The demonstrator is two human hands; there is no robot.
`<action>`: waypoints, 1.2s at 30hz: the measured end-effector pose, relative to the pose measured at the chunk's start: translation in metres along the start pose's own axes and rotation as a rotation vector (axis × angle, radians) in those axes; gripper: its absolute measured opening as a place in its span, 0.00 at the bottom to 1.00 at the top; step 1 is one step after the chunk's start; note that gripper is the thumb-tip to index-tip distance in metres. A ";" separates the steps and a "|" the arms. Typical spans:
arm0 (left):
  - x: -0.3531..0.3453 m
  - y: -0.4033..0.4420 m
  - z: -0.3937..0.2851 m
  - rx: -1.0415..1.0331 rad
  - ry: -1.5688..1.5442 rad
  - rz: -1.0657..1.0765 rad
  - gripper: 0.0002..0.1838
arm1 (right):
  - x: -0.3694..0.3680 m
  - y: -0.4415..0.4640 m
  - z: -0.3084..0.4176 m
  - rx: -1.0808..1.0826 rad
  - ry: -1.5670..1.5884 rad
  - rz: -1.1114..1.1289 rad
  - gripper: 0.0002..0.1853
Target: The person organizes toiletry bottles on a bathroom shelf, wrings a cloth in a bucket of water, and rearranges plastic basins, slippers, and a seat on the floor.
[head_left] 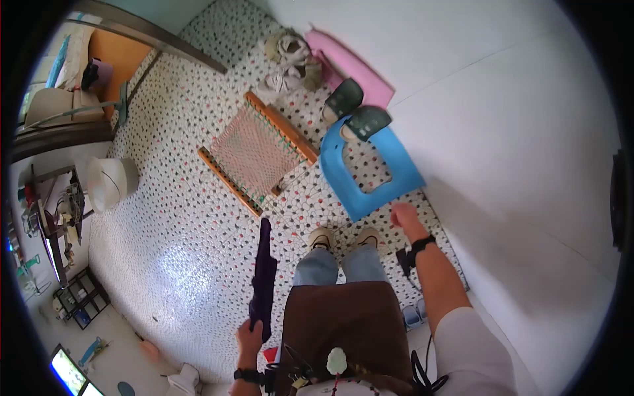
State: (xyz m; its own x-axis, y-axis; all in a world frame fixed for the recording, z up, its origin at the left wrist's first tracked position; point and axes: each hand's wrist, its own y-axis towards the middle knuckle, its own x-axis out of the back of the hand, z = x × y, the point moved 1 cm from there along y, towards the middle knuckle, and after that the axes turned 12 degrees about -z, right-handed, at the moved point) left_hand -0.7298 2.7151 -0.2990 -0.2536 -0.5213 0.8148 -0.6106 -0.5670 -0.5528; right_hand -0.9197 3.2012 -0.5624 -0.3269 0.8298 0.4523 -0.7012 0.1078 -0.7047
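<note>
My left hand (249, 338) is closed round the lower end of a long, narrow, dark purple thing (263, 277). It looks like folded cloth or a folded umbrella, but I cannot tell which. My right hand (404, 216) hangs with its fingers curled and nothing visible in them. Just beyond it is a blue plastic stool (340, 181) with a wide opening, and the hand seems apart from it. Ahead on the floor stands a low wooden stool (254, 148) with a woven pinkish seat and green cord along its rails. Black straps circle both wrists.
Dark green slippers (368, 122) rest at the blue stool's far edge. Behind are a pink plastic piece (353, 66) and several worn shoes (284, 80). A white bucket (112, 185) stands at left, near a shelf (53, 218). A white wall (522, 132) rises on the right.
</note>
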 end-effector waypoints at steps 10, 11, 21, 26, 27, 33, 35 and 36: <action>-0.047 -0.031 0.057 0.529 -0.206 0.124 0.14 | -0.101 0.212 0.129 -0.575 1.915 -0.080 0.38; -0.050 -0.031 0.063 0.534 -0.217 0.138 0.13 | -0.109 0.221 0.137 -0.499 1.966 -0.172 0.41; -0.079 -0.031 0.072 0.695 -0.675 0.126 0.17 | -0.125 0.279 0.174 -0.379 1.899 -0.158 0.45; -0.088 -0.035 0.078 0.620 -0.709 0.080 0.14 | -0.116 0.290 0.176 -0.354 2.031 -0.124 0.40; -0.091 -0.031 0.080 0.871 -0.923 0.089 0.12 | -0.117 0.294 0.180 -0.328 2.031 -0.169 0.38; -0.106 -0.016 0.072 0.645 -0.878 0.052 0.10 | -0.123 0.292 0.179 -0.218 2.198 -0.225 0.21; -0.096 -0.013 0.060 0.521 -0.664 0.023 0.11 | -0.117 0.279 0.178 -0.312 2.239 -0.276 0.11; -0.096 -0.014 0.062 0.509 -0.657 0.034 0.11 | -0.115 0.266 0.170 -0.324 2.265 -0.213 0.06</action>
State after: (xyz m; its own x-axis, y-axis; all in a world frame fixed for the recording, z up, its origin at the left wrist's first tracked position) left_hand -0.6502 2.7338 -0.3802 0.3205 -0.7200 0.6155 -0.1564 -0.6811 -0.7153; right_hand -1.1764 3.0409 -0.7089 0.8699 -0.1657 -0.4647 -0.4521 0.1090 -0.8853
